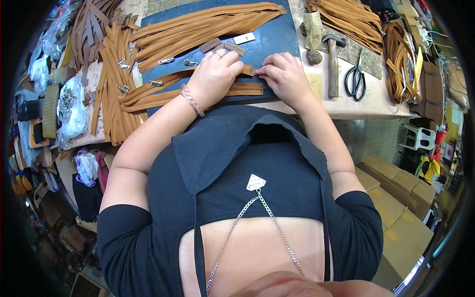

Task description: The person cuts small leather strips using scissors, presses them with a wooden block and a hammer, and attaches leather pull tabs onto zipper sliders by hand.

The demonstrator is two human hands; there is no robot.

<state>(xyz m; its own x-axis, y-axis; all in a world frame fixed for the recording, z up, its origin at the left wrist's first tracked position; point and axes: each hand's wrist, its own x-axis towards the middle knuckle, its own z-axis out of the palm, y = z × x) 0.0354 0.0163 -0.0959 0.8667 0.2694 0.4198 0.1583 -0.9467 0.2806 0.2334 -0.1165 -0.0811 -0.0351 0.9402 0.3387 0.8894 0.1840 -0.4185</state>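
Note:
My left hand is closed over a tan zipper, pressing it down on a dark blue board. The zipper's end sticks out past my fingers, and there the fingertips of my right hand pinch it. Below it lies another tan zipper with a squared end. Silver zipper sliders sit on nearby strips. Just beyond my left hand are small brown blocks and a whitish block. A long bundle of tan zippers stretches across the board's far side.
More tan zippers hang over the table's left edge. To the right lie a hammer, black-handled scissors and a worn wooden piece. Further zipper bundles fill the far right. Cardboard boxes stand below, near a white stool.

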